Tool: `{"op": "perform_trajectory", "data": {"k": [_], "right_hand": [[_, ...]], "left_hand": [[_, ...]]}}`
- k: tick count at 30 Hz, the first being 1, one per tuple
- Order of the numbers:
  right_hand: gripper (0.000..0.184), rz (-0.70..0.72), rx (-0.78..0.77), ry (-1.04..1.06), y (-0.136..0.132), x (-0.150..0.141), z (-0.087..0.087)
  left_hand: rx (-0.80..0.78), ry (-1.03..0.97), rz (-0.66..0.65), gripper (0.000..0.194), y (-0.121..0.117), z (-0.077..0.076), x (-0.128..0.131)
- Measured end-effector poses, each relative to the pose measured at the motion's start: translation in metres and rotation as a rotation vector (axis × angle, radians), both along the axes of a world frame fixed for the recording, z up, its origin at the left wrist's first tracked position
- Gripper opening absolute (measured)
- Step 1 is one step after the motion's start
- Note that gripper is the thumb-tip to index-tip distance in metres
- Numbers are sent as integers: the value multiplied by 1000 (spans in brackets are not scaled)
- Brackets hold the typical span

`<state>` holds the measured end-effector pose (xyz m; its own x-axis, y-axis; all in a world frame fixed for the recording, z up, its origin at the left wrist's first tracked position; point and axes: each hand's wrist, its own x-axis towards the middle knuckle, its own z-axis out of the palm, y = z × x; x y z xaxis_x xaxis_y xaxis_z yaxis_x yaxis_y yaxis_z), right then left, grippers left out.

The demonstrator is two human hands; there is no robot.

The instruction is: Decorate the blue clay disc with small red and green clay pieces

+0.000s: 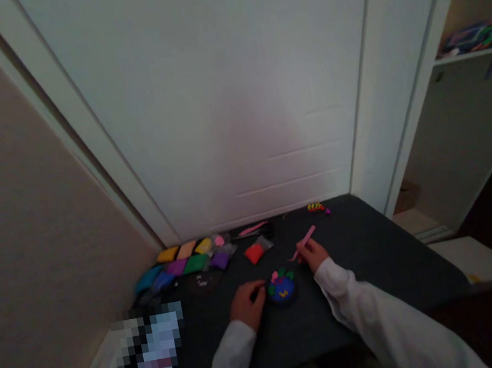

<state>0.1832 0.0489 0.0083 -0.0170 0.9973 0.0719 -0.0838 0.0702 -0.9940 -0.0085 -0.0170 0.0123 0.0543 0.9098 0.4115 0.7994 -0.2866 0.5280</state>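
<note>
Between the person's 2 hands, toward the near side of the dark counter (381,249), sits a round blue piece (282,292) dotted with small green, pink and yellow bits. Just left of its rim lies the left hand (248,306), thumb and fingers parted in a loose, open grip; whether the fingertips touch the rim is too dim to tell. To its right, the right hand (313,256) has its grip closed around a slim pink tool (306,242), whose thin end slants down to the left, apart from the piece.

For good control, the left hand would do best to brace the rim lightly, without pressing the raised bits, which look soft enough to dent. The right hand would likely work more finely with the tool pinched nearer its thin end and the wrist resting on the counter.

Behind the piece lies a red packet (254,253), well clear of the tool's end. Farther left is a row of coloured packets (196,264), and at the far right corner, a small yellow-and-red item (315,206).
</note>
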Motion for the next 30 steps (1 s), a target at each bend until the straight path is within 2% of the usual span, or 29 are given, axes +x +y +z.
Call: {"op": "perform_trajectory", "data": {"k": [4,8,12,17,22,26,30], "right_hand": [[29,28,-71,4,2,3,-8],[27,70,-92,-6,12,3,-19],[21,113,-66,-12,17,2,-20],[20,198,-74,-7,24,6,-19],[16,246,-86,13,24,8,-17],[13,240,-19,-132,14,9,-13],[7,240,193,-429,5,14,-6]], "left_hand": [[-154,-5,23,22,2,-8,0],[-232,-28,24,25,7,-19,-3],[-262,-77,12,27,22,-17,0],[-279,-145,-11,25,56,-13,6],[-296,-181,-130,21,73,-10,8],[-315,-188,-193,18,71,-8,5],[-329,-180,-222,17,69,-5,2]]}}
